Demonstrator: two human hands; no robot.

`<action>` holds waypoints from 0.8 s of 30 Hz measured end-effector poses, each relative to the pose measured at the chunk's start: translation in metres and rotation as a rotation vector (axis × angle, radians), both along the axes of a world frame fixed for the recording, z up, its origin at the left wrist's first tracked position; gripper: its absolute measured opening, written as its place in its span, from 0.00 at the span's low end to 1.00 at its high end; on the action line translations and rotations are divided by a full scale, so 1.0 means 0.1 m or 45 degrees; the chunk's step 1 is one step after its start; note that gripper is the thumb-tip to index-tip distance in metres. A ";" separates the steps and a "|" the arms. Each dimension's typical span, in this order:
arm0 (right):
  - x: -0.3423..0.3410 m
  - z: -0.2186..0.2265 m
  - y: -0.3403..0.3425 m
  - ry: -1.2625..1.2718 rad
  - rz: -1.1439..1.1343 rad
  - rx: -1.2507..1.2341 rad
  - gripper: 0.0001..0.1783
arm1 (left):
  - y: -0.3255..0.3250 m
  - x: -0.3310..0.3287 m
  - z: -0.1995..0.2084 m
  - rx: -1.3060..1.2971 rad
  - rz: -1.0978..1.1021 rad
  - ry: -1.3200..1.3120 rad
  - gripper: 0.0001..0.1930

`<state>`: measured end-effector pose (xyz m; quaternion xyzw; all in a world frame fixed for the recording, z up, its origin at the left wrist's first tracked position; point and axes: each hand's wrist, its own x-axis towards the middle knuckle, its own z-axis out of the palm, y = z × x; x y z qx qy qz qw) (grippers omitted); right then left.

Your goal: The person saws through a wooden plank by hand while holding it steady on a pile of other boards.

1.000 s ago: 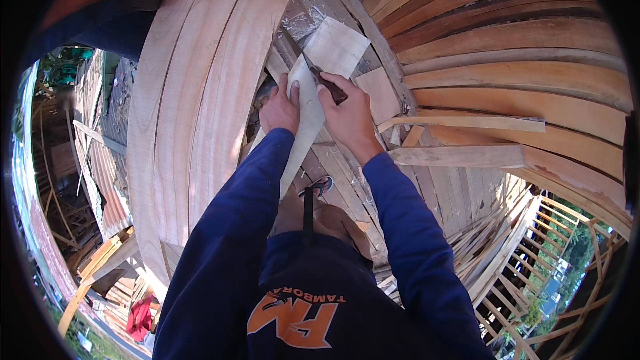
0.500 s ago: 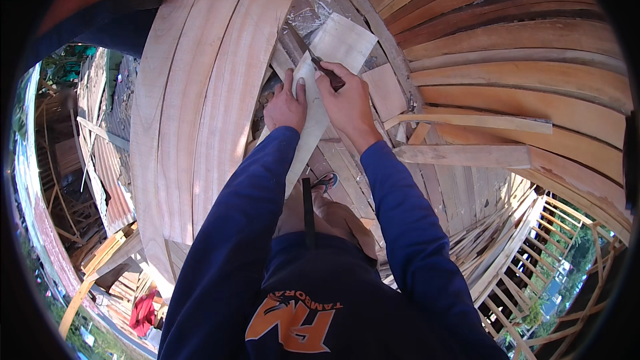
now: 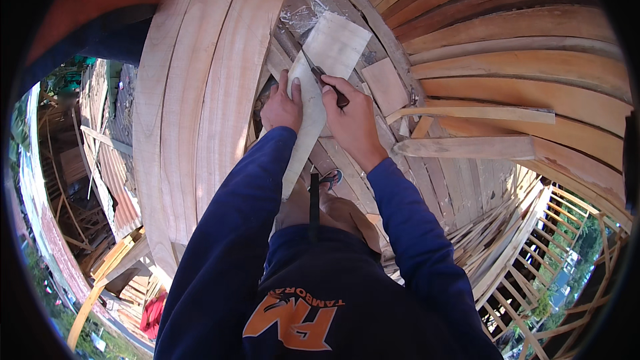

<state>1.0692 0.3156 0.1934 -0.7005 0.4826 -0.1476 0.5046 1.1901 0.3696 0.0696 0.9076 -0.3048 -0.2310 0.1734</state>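
A long pale board (image 3: 308, 130), thin and angled, stretches from near my legs to a wider far end above the plank deck. My left hand (image 3: 281, 108) holds the board's left edge, its thumb lying on the upper face and its forefinger pointing away from me. Closed in my right hand (image 3: 353, 115) is the dark handle of a knife (image 3: 341, 98). The narrow blade points away and to the left across the board, just beyond my left fingertips. Parts of the grip are hidden by my fingers.
Wide curved planks (image 3: 220, 93) rise on my left, and ribbed planking (image 3: 520, 67) curves up on my right. Two timber pieces jut in from the right, one a thick beam (image 3: 467, 147). A small square offcut (image 3: 385, 85) lies beside the board; wood shavings (image 3: 303, 17) are scattered beyond it.
The knife has been drawn back toward me and slightly right, with less of its blade reaching past the board's left edge. My left hand keeps its place on the board.
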 end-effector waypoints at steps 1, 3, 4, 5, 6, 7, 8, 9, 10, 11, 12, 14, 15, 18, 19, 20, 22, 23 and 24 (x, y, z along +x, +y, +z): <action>-0.13 0.05 0.19 -0.009 -0.032 0.037 0.16 | 0.08 -0.02 -0.01 0.029 -0.010 0.018 0.25; -0.61 0.30 0.63 -0.078 -0.021 0.049 0.17 | 0.22 0.13 -0.18 -0.016 0.033 -0.066 0.25; -0.98 0.47 0.88 -0.086 0.019 -0.040 0.19 | 0.29 0.16 -0.26 -0.027 0.053 -0.101 0.25; -1.38 0.70 1.12 -0.034 0.052 -0.076 0.19 | 0.30 0.08 -0.21 0.004 0.040 -0.071 0.25; -1.66 1.00 1.33 0.048 0.010 0.018 0.19 | 0.23 0.02 -0.11 0.029 0.034 -0.044 0.25; -1.73 1.07 1.41 0.052 0.035 -0.009 0.19 | 0.16 0.02 -0.04 0.043 0.028 -0.037 0.25; -1.77 1.11 1.45 0.046 0.058 -0.046 0.19 | 0.15 0.01 -0.07 0.010 0.010 -0.030 0.26; -1.76 1.10 1.46 0.039 0.083 -0.083 0.19 | 0.16 0.03 -0.10 0.013 0.012 -0.044 0.26; -1.55 0.89 1.28 -0.003 0.057 -0.096 0.18 | 0.15 0.06 -0.10 0.014 0.002 -0.073 0.26; -1.18 0.48 1.03 -0.063 0.022 -0.060 0.18 | 0.19 0.04 -0.11 0.026 -0.002 -0.075 0.26; -0.74 0.15 0.74 -0.116 -0.010 -0.055 0.18 | 0.16 0.02 -0.15 -0.001 -0.014 -0.068 0.27; -0.17 0.17 0.20 0.005 -0.005 0.080 0.18 | 0.06 0.03 -0.11 -0.025 -0.022 -0.037 0.27; -0.16 0.16 0.13 -0.048 -0.037 0.034 0.17 | 0.10 -0.02 -0.09 -0.009 -0.033 -0.013 0.27; -0.76 0.32 0.73 -0.106 -0.014 0.007 0.16 | 0.28 0.08 -0.15 -0.020 0.016 -0.102 0.27; -1.04 0.52 0.92 -0.103 -0.016 0.029 0.17 | 0.27 0.12 -0.19 -0.033 0.044 -0.131 0.27; -1.38 0.71 1.11 -0.051 -0.004 -0.012 0.17 | 0.30 0.04 -0.16 0.002 0.026 -0.098 0.27; -1.87 1.07 1.43 0.064 0.050 -0.045 0.17 | 0.19 0.05 -0.04 0.039 0.031 -0.076 0.28; -1.98 1.12 1.52 0.071 0.076 -0.094 0.18 | 0.18 0.04 -0.06 0.023 0.028 -0.076 0.28; -1.97 1.06 1.50 0.111 0.075 -0.071 0.17 | 0.17 0.01 -0.10 0.004 0.020 -0.079 0.28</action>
